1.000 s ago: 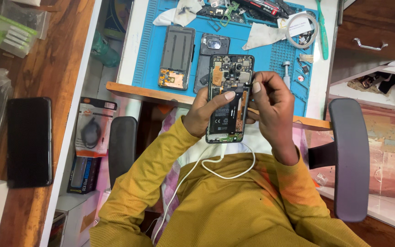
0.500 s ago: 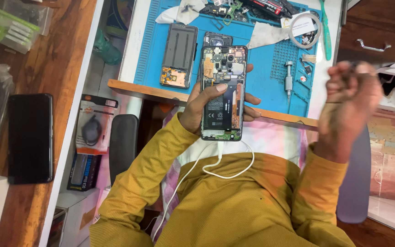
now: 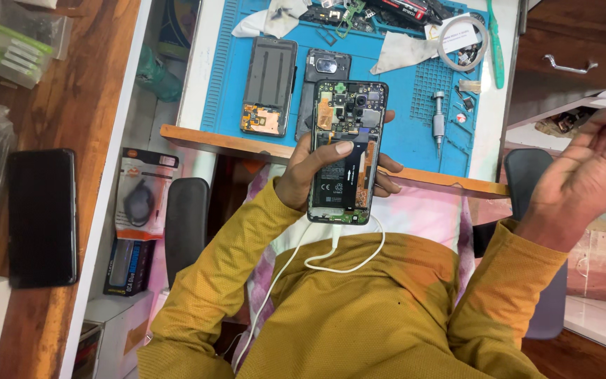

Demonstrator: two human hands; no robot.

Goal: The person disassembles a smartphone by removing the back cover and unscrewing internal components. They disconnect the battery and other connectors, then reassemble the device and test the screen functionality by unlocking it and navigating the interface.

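Now opened phone [image 3: 345, 151] in left hand [image 3: 303, 175]

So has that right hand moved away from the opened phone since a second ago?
Yes. The right hand has swung out to the right, off the opened phone and past the blue mat's edge; the left hand alone grips the phone.

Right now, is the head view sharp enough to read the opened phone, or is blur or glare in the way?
Head view: the opened phone in the left hand is sharp, its board and battery evenly lit, no glare; the raised right hand is soft with motion blur at the fingers; the blue mat is bright and clear; the dark phone on the wooden top shows only a dull sheen.
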